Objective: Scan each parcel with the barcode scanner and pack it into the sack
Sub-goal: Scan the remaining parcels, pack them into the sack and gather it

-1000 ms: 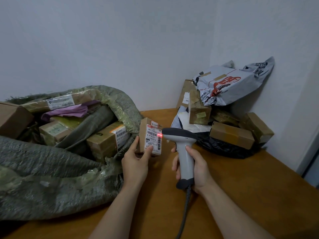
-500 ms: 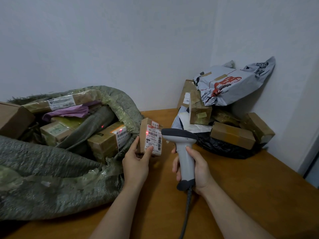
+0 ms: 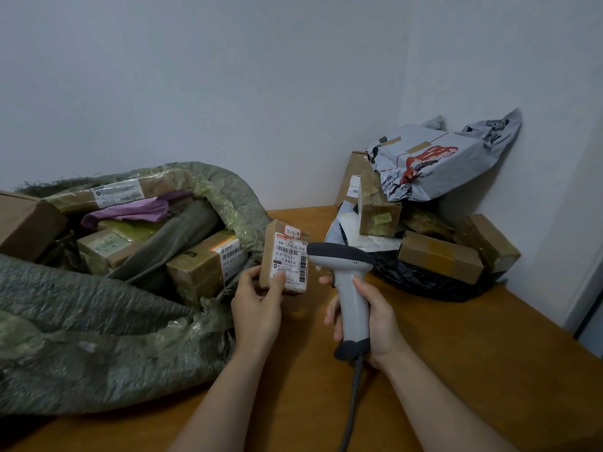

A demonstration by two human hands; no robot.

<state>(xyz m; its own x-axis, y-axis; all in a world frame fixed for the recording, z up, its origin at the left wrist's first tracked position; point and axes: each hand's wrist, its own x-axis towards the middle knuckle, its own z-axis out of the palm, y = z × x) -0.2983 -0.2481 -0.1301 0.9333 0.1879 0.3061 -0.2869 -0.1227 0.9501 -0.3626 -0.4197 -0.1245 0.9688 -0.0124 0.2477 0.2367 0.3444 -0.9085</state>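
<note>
My left hand (image 3: 257,305) holds a small brown parcel (image 3: 284,256) upright by its lower edge, white label facing me, just beside the mouth of the green woven sack (image 3: 107,347). The sack lies open on the left with several boxes and a purple bag inside. My right hand (image 3: 372,318) grips the handle of the grey barcode scanner (image 3: 346,282), whose dark head points left at the parcel's label from a few centimetres away. No red light shows on the label.
A pile of parcels sits in the back right corner: a grey mailer bag (image 3: 437,164) on top, brown boxes (image 3: 439,256) and a black bag (image 3: 421,282) below. The scanner's cable (image 3: 352,409) runs toward me across the wooden table (image 3: 489,370).
The red scan light moved across the label from its right edge to its lower left, then went out. Parcel and scanner have hardly moved.
</note>
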